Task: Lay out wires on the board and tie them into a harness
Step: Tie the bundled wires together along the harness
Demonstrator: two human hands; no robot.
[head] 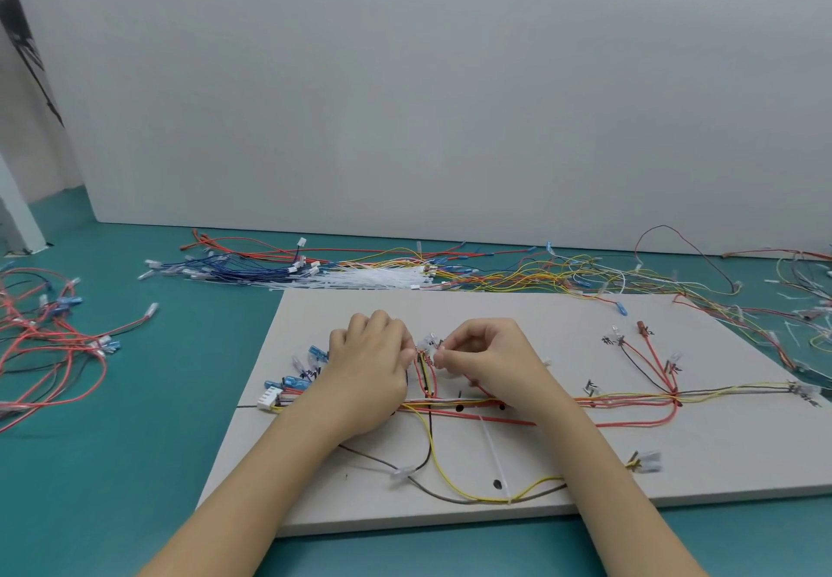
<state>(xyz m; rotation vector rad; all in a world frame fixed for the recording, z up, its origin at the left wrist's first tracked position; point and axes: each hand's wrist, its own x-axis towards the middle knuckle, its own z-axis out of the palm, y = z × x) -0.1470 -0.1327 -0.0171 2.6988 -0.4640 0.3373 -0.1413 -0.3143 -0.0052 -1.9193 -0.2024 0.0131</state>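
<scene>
A grey board (562, 320) lies on the teal table with red, yellow, black and orange wires (630, 398) laid along its marked lines. My left hand (369, 369) and my right hand (486, 358) meet over an upward branch of red and black wires (425, 374). Both pinch at the branch's top, near clear terminals (427, 343); what sits between the fingertips is too small to tell. A white cable tie (493, 455) crosses the lower wires. Blue terminals (315, 358) and a white connector (270, 398) lie at the board's left.
Loose wire bundles lie behind the board: blue wires (243, 271), a pile of white cable ties (373, 280), yellow and red wires (540, 272). A red wire heap (45, 342) sits left. More wires (806, 306) crowd the right edge. A white wall stands behind.
</scene>
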